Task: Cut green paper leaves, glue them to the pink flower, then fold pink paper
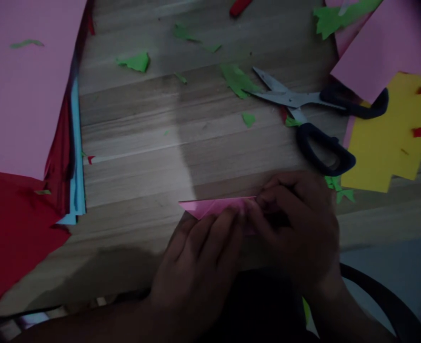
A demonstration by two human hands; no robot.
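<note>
A folded piece of pink paper (212, 206) lies near the table's front edge, its pointed tip to the left and its long fold along the far side. My left hand (201, 262) holds it down, fingers bent together over its near side. At its right end my right hand (299, 228) is closed, pinching the paper between thumb and fingers. Both hands cover much of the paper, so its full shape is hidden. Beyond my right hand lie open scissors (294, 99) with dark blue handles, blades pointing left.
At the left is a stack of pink (21, 100), red (14, 228) and light blue paper (77, 157). Pink sheets (378, 52) and cut yellow paper (378, 147) lie at the right. Green scraps (135, 62) and a red object (239, 7) are scattered on the wooden table (132, 128).
</note>
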